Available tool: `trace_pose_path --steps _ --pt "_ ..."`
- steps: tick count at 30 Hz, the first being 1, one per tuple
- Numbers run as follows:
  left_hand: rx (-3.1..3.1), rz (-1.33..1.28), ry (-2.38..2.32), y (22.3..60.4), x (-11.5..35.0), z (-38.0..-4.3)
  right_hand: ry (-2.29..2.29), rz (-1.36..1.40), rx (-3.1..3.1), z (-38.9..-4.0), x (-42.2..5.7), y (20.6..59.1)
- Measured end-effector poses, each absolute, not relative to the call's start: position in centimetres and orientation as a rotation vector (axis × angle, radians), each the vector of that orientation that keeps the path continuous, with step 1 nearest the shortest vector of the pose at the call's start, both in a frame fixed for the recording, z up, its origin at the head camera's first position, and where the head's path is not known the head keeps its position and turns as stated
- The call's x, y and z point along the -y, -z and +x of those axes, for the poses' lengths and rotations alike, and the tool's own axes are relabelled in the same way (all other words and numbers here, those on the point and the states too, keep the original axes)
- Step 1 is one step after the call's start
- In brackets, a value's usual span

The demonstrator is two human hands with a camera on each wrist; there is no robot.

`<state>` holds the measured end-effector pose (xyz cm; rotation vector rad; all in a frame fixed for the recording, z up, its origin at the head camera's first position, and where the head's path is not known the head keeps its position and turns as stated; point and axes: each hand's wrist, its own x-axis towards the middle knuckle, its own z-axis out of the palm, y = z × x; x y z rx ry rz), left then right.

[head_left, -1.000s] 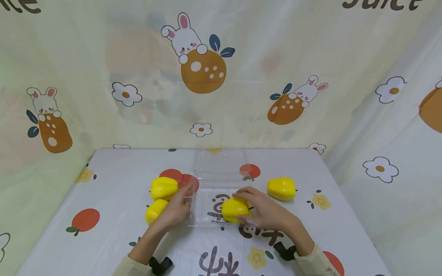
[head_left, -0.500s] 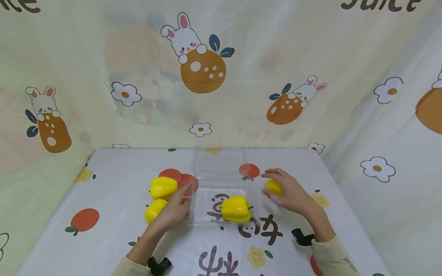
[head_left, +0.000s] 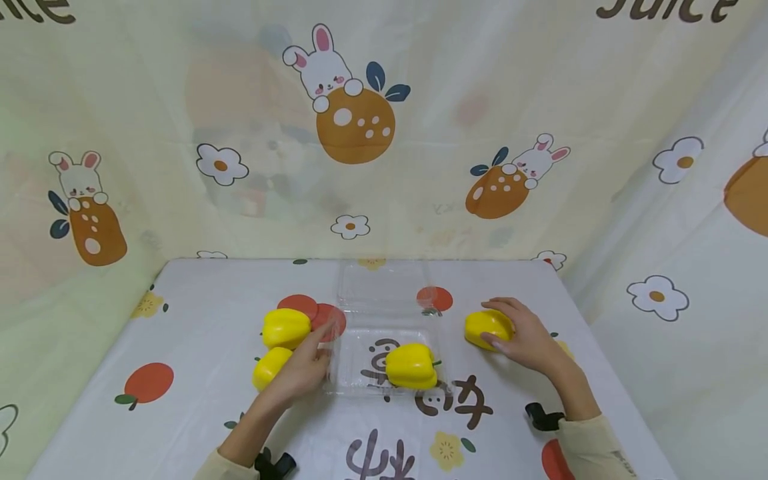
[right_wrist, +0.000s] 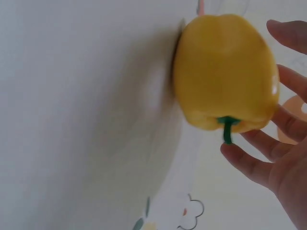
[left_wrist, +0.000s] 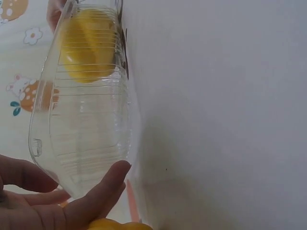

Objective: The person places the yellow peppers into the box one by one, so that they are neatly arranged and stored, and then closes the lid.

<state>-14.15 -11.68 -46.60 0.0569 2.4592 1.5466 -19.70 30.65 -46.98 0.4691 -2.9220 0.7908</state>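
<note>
A clear plastic clamshell box (head_left: 354, 383) stands with its lid (head_left: 384, 283) laid back; one yellow bell pepper (head_left: 411, 366) lies in its right part. My left hand (head_left: 306, 367) is at the box's left wall, fingers extended against it, as the left wrist view also shows. Right of the box, my right hand (head_left: 527, 337) reaches round another yellow bell pepper (right_wrist: 225, 72) on the table. In the right wrist view its fingers are spread behind and beside this pepper, near the green stem (right_wrist: 228, 129); the uppermost digit stands apart from the skin.
Two more yellow peppers lie left of the box: a farther pepper (head_left: 286, 328) and a nearer pepper (head_left: 272, 368), partly behind my left hand. A printed white cloth (head_left: 198, 413) covers the table. A patterned curtain (head_left: 270, 220) hangs behind it.
My right hand has let go of the pepper in the box and moved right to the pepper on the table, then slightly farther right around it. My left hand has stayed at the box.
</note>
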Motion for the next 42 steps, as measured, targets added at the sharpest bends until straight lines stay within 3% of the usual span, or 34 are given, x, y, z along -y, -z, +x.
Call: trace_pose_path --steps 42 --pt "-2.401 0.067 -1.602 47.1 12.2 -14.7 -0.951 0.430 2.958 -20.0 -32.2 48.1"
